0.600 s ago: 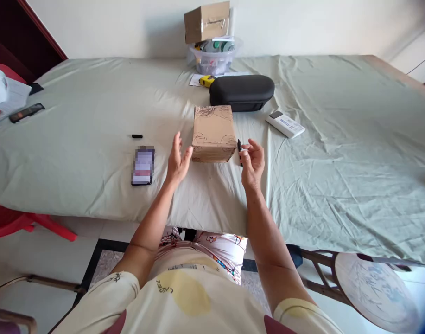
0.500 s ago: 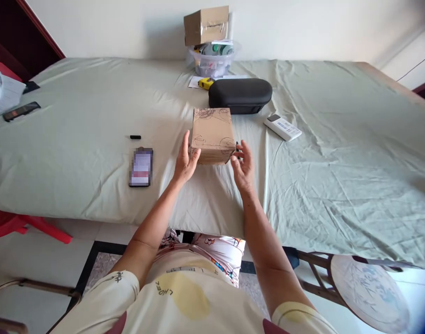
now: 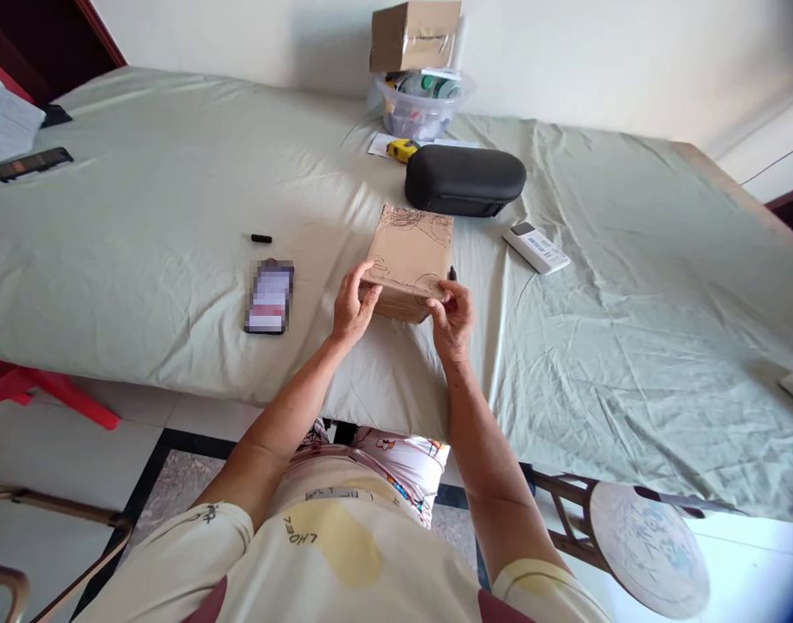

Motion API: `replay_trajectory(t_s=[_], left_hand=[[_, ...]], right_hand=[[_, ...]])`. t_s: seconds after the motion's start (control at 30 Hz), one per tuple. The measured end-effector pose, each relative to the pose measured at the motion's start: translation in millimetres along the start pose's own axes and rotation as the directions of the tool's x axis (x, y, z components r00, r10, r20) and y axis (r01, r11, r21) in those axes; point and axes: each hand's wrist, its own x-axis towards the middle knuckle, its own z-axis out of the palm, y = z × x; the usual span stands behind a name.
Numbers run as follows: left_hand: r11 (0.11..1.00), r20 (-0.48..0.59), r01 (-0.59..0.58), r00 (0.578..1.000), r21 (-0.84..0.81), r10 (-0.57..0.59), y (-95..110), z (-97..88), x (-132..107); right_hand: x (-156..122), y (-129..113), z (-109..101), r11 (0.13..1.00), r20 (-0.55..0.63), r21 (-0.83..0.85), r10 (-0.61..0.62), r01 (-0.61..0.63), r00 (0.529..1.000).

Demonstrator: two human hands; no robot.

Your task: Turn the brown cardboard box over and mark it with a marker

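Observation:
A small cardboard box (image 3: 410,251) with dark scribbled lines on its top stands on the cloth-covered table in front of me. At its near left corner my left hand (image 3: 354,307) grips the edge, fingers on top and thumb against the front face. My right hand (image 3: 454,320) is closed at the near right corner, its fingertips on the box. From behind those same fingers pokes the dark end of a black marker (image 3: 452,273); most of it is hidden. A small black cap (image 3: 261,238) lies to the left of the box.
Left of the box is a phone (image 3: 270,298) with a blurred screen. Behind the box sit a black case (image 3: 465,180), a yellow tape measure (image 3: 402,150) and a plastic tub (image 3: 418,112) topped by another carton (image 3: 415,36). A white device (image 3: 537,248) lies to the right.
Both hands have closed in on the box's near corners, where earlier they stood more open at its sides. The box now sits slightly turned. The view has tilted a little.

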Motion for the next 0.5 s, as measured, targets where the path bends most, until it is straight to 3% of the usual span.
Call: replay_trajectory(t_s=[0.23,0.37,0.5], left_hand=[[0.999,-0.018,0.035,0.999,-0.033,-0.035,-8.0,-1.8,3.0],[0.992,-0.068,0.072,0.995,-0.105,-0.08,-9.4,-3.2,4.0],[0.973,-0.119,0.113,0.983,-0.203,-0.139,-5.4,-2.6,3.7]], right_hand=[[2.3,15.5,-0.2,0.995,0.099,-0.048,0.088,-0.084,0.991],[1.6,9.3,-3.4,0.989,0.106,-0.081,0.129,-0.121,0.986],[1.1,-2.3,-9.3,0.985,0.09,-0.155,0.096,-0.081,0.991]])
